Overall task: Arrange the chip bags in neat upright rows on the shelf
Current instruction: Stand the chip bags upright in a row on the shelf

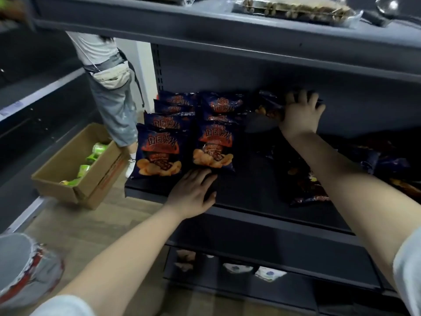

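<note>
Gripping a chip bag [271, 107] deep on the shelf [250, 192], right hand [300, 112].

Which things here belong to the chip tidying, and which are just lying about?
Job: upright chip bags; back bag, being held; flat loose bags; shelf.
Lying about: cardboard box with green packs; wrapped tray above; white packs below.

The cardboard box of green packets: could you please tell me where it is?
In the head view, the cardboard box sits on the floor at left, just beyond the left end of the shelf, beside a standing person's legs.
</note>
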`<state>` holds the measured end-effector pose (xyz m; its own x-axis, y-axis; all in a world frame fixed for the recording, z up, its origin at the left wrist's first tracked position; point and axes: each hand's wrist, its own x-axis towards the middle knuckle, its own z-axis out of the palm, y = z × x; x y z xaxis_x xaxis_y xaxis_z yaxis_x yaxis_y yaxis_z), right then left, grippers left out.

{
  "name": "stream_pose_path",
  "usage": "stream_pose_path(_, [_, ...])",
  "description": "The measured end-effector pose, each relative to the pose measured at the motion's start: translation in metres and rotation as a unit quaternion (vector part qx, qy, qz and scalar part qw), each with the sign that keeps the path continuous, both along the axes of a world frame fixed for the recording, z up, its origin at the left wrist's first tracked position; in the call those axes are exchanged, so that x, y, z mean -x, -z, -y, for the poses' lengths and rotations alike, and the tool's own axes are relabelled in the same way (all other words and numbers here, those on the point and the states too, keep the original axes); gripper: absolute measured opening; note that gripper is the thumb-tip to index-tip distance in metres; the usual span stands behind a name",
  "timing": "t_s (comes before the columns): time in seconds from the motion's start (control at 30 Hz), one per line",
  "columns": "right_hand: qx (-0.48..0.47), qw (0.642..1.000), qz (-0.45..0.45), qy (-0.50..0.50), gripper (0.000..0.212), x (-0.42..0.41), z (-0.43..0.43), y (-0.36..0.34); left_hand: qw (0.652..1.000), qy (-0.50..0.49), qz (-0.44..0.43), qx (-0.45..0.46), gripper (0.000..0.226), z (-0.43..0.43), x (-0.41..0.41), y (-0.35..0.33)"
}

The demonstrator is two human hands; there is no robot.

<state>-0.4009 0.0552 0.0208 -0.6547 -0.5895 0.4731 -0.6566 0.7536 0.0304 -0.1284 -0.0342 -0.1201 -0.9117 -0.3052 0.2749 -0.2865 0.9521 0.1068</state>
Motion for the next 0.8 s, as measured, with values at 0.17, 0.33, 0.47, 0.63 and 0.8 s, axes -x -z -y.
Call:
stream_pose_path(0.17, [0.075, 0.996, -0.025, -0.036, 0.054, -0.028, -0.016, -0.021, 1.0, 0.021, -0.02, -0.002, 0.05, -0.003, -0.001, 0.002])
stream_pose_path(0.33, [0.128, 0.985, 0.002, -0.118, 0.061, -0.076, -0.026, -0.029, 0.988, 0.025, -0.154, -0.021, 0.061, -0.006, -0.008, -0.017])
stream_pose_path(0.47, [0.091, 0.979, 0.024, -0.181, 0.067, -0.109, -0.034, -0.02, 0.911, -0.017, -0.341, -0.232, 0.076, -0.001, -0.011, -0.062])
stream_pose_path(0.63, [0.064, 0.961, 0.07, -0.262, 0.071, -0.145, -0.032, 0.0, 0.854, 0.012, -0.272, -0.443, 0.093, 0.017, -0.01, -0.098])
stream_pose_path(0.8, [0.123, 0.927, 0.188, -0.301, 0.07, -0.16, -0.037, 0.036, 0.839, -0.02, -0.201, -0.505, 0.089, 0.016, -0.01, -0.067])
